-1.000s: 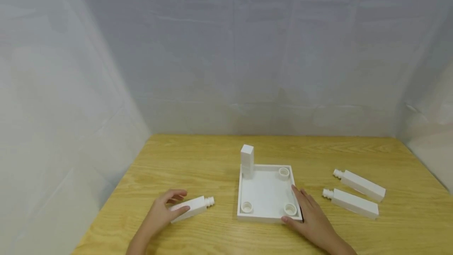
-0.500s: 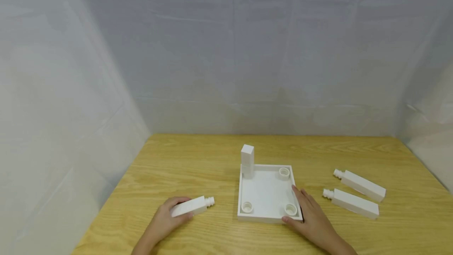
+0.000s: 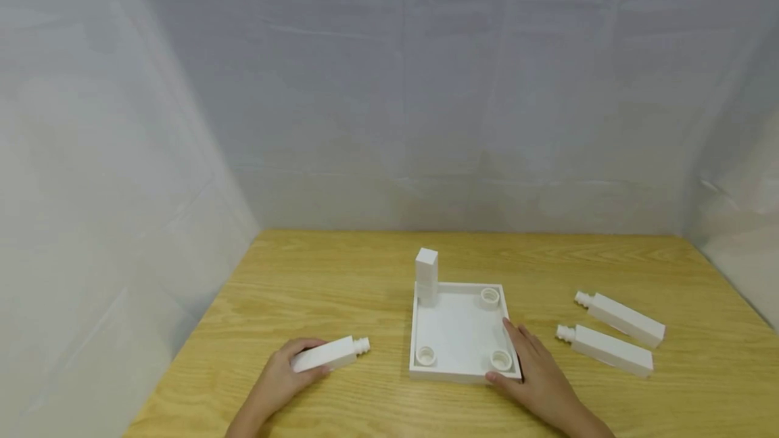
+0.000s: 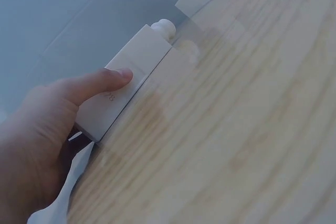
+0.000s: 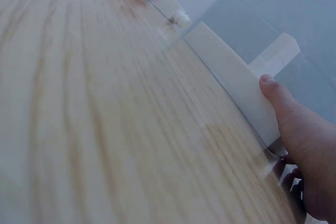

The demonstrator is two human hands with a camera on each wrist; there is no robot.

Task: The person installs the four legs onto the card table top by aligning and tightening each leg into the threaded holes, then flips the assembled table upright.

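Note:
My left hand (image 3: 285, 374) grips a white rectangular block (image 3: 330, 353) with a threaded stub, which lies on the wooden table (image 3: 341, 289); my thumb (image 4: 105, 80) lies along the block (image 4: 128, 80). To its right sits a square white tray (image 3: 458, 326) with three round sockets showing. A second block (image 3: 426, 276) stands upright in the tray's far-left corner. My right hand (image 3: 529, 367) rests flat against the tray's right edge, its thumb (image 5: 278, 98) on the front wall of the tray (image 5: 231, 77).
Two more white threaded blocks (image 3: 621, 318) (image 3: 605, 349) lie on the table right of the tray. Grey-white cloth walls (image 3: 426, 120) close in the back and both sides.
A second ago my left hand's fingers were spread over the block; they have curled round it. The right hand and the tray have not moved.

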